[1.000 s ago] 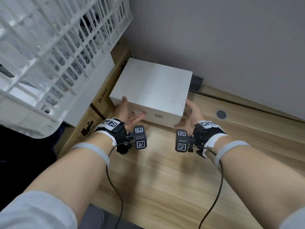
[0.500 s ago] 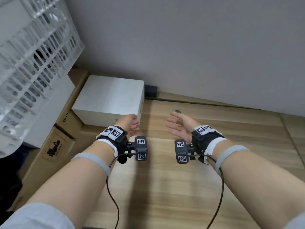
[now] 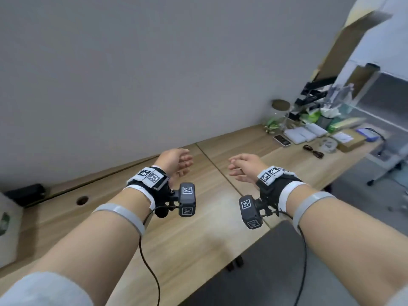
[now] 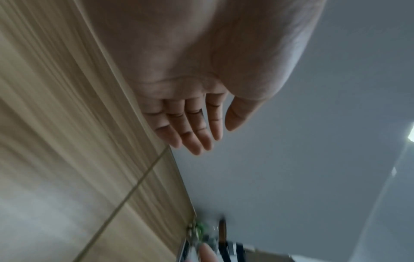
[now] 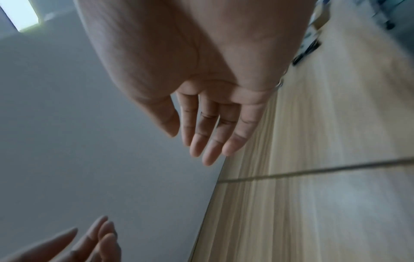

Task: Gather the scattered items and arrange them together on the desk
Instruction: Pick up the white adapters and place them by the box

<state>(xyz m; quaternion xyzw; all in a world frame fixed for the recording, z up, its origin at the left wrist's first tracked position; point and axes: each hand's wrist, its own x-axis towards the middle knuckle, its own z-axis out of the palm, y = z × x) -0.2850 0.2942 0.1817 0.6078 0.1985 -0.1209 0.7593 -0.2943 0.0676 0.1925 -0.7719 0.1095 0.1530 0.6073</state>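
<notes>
Both hands hover empty above the wooden desk (image 3: 198,239), palms facing each other. My left hand (image 3: 181,161) has relaxed, nearly straight fingers (image 4: 192,134). My right hand (image 3: 238,167) is the same, fingers (image 5: 210,141) loose and holding nothing. Scattered items lie far right on the desk: a phone (image 3: 282,140), white packets (image 3: 302,133), sunglasses (image 3: 313,151), a roll of tape (image 3: 329,145), a flat cardboard box (image 3: 350,140) and green packets (image 3: 311,117). The white box (image 3: 8,228) shows only as a sliver at the left edge.
A grey wall (image 3: 154,74) runs along the desk's back edge. A cable hole (image 3: 82,200) and a black adapter (image 3: 26,194) sit at the back left. A dark chair back (image 3: 276,261) stands below the desk's front edge. A glass jar (image 3: 279,115) and black rack (image 3: 313,93) crowd the right end.
Both hands let go of the white box and drew back empty. My view swung right, so the box and the white basket left the picture and the cluttered right end appeared.
</notes>
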